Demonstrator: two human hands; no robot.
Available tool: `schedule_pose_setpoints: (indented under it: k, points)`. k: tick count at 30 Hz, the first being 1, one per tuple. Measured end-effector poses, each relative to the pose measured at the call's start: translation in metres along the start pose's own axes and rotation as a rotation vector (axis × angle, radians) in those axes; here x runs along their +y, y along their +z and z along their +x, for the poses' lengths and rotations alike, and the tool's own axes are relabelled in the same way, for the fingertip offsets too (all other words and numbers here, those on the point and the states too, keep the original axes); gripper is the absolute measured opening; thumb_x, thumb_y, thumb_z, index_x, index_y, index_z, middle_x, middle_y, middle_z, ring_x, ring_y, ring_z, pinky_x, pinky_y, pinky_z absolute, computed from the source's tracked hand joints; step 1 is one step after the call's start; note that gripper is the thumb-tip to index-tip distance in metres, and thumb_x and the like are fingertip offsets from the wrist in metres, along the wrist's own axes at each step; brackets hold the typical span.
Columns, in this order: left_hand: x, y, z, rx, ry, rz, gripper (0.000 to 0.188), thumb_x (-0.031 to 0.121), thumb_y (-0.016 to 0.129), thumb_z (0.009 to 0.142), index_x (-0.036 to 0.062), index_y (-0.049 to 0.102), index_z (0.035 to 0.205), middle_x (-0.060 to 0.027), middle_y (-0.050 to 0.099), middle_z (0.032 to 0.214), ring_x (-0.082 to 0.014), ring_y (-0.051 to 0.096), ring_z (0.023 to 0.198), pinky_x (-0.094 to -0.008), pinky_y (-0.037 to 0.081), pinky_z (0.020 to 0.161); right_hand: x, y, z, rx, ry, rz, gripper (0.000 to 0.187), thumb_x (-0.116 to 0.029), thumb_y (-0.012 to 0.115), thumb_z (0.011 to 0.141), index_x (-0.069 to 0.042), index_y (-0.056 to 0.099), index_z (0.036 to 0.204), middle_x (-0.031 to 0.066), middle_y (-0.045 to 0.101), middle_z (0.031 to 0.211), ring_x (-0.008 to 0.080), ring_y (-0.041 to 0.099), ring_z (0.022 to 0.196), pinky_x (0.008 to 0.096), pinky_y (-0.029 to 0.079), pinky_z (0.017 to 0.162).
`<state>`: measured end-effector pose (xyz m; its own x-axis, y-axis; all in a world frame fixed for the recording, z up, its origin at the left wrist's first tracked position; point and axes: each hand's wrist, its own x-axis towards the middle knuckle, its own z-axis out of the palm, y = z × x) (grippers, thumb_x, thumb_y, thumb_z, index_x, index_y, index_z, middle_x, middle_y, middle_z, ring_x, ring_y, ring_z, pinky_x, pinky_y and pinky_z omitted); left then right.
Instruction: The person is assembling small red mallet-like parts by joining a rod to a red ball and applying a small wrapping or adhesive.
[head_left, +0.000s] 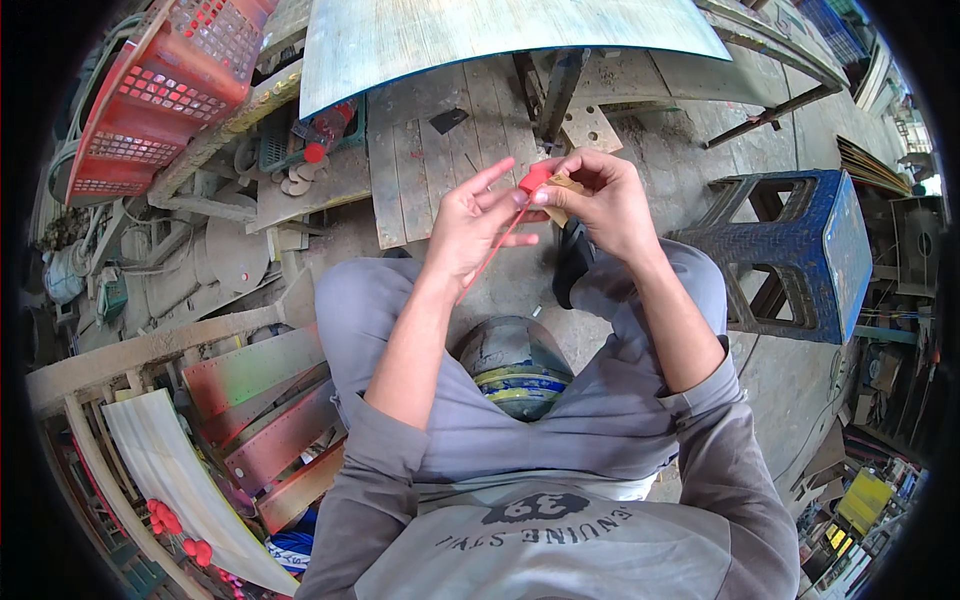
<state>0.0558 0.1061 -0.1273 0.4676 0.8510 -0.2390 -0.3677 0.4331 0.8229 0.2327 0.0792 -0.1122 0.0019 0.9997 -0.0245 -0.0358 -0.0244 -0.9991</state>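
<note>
Pinching a red plastic seal tag [533,180] between closed fingertips above the knees, left hand [470,225] steadying its thin strap and right hand [600,205] also holding a tan piece [566,187], risks the strap slipping free.

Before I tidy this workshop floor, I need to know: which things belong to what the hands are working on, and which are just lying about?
In hand:
- red plastic strip, held by left hand and right hand
- small tan piece in the right hand's grip

Lying about:
- blue plastic stool
- red crates
- curved metal sheet
- wooden planks
- red bottle
</note>
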Motion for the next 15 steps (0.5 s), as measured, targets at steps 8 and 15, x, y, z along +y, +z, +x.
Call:
schedule_pose_setpoints:
  k: [8,15]
  points:
    - [-0.018,-0.020,0.006,-0.086,0.137,0.481,0.017,0.011,0.061,0.089,-0.0016,0.066,0.099,-0.0036,0.065,0.076,-0.0070,0.055,0.060,-0.0202,0.042,0.051,0.002,0.004,0.005,0.038,-0.068,-0.118,0.025,-0.002,0.077,0.072,0.001,0.052,0.073,0.0122,0.067,0.092,0.0079,0.061,0.084,0.0249,0.054,0.071]
    - [-0.011,-0.007,0.004,0.078,0.500,0.795,0.009,0.004,0.066,0.081,-0.0028,0.069,0.086,-0.0086,0.062,0.065,-0.0081,0.051,0.053,-0.0247,0.039,0.048,-0.001,0.005,0.004,0.033,0.028,-0.199,0.023,-0.002,0.076,0.074,0.000,0.054,0.073,0.0174,0.064,0.109,0.0124,0.061,0.093,0.0255,0.051,0.075]
